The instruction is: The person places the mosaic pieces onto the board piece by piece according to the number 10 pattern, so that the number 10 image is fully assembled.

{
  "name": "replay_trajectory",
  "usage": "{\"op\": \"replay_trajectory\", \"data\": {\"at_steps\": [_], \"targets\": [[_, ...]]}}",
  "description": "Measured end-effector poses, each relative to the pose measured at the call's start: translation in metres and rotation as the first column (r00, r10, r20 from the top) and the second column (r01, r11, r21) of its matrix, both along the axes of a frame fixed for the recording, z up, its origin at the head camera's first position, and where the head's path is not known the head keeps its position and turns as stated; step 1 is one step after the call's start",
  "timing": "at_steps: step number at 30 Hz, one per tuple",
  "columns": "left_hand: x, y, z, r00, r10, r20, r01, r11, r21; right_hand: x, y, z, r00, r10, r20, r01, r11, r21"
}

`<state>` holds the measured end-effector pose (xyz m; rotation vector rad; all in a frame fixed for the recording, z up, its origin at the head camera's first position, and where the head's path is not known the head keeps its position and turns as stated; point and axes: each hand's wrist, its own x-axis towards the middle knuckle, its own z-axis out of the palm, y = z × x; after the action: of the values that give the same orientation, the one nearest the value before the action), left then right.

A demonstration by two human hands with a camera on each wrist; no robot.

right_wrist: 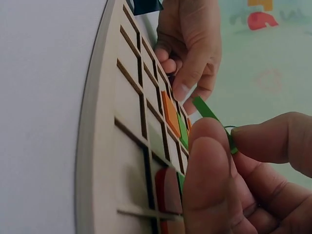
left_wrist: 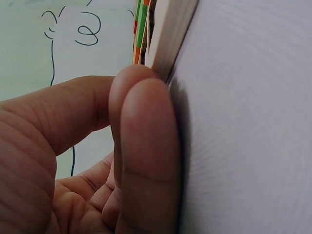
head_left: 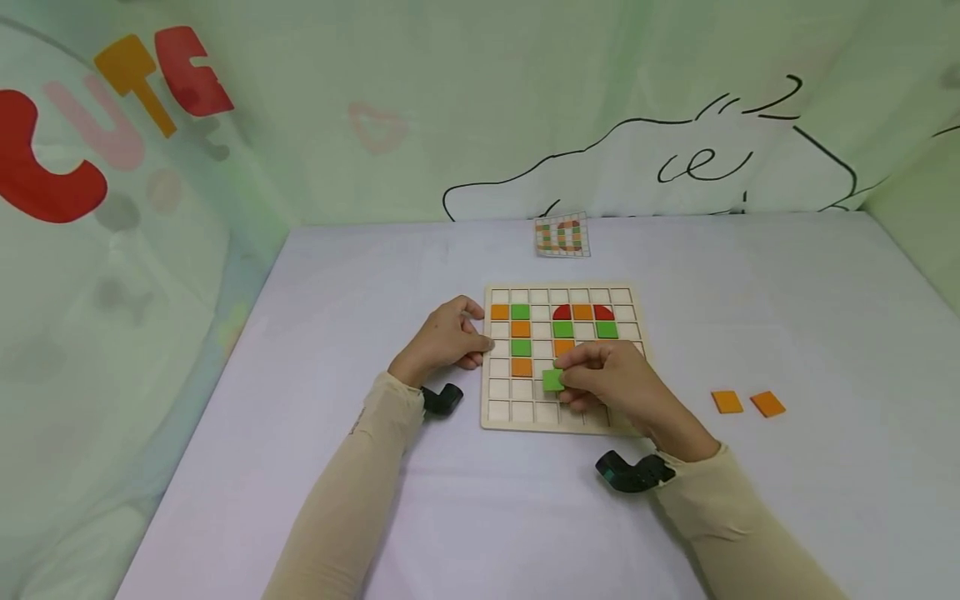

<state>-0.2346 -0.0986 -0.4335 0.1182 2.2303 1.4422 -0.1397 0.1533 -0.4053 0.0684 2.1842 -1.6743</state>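
Note:
A wooden grid board (head_left: pixel 499 411) lies on the table, with orange and green square tiles and red rounded tiles in some of its cells. My right hand (head_left: pixel 617 377) pinches a green square tile (head_left: pixel 552 381) between thumb and fingers over the lower middle of the board. From the right wrist view, this green tile (right_wrist: pixel 204 108) is tilted and held above the board's surface. At the board's left edge, my left hand (head_left: pixel 446 333) grips the rim with thumb and fingers. The right hand hides some cells on the lower right.
Two loose orange tiles (head_left: pixel 727 402) lie on the table right of the board. Beyond the board's far edge is a small pattern card (head_left: pixel 562 237) showing a coloured grid. A printed cloth backdrop (head_left: pixel 360 75) rises behind and beside the white table (head_left: pixel 360 275).

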Motion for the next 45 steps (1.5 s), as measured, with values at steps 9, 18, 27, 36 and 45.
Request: {"op": "replay_trajectory", "data": {"at_steps": [9,18,27,36,45], "targets": [[0.001,0.001,0.0,1.0,-0.003,-0.003,0.003,1.0,0.0,-0.006,-0.014,-0.004,0.999,-0.003,0.035,0.003,1.0,-0.011],[0.001,0.0,0.002,1.0,-0.007,-0.008,0.007,1.0,0.017,-0.01,-0.025,-0.008,0.998,0.002,0.068,-0.002,1.0,-0.007],[0.001,0.0,0.002,1.0,-0.011,-0.008,0.011,1.0,0.019,-0.01,-0.033,-0.009,0.999,0.01,0.032,-0.011,1.0,0.027],[0.001,-0.001,0.001,1.0,-0.003,-0.012,0.003,1.0,0.01,-0.009,-0.036,-0.008,0.999,0.014,0.039,-0.016,0.999,0.045],[0.001,0.0,0.0,1.0,-0.004,-0.014,0.004,1.0,0.012,-0.008,-0.035,-0.008,0.999,0.031,0.025,-0.032,0.999,0.037]]}}
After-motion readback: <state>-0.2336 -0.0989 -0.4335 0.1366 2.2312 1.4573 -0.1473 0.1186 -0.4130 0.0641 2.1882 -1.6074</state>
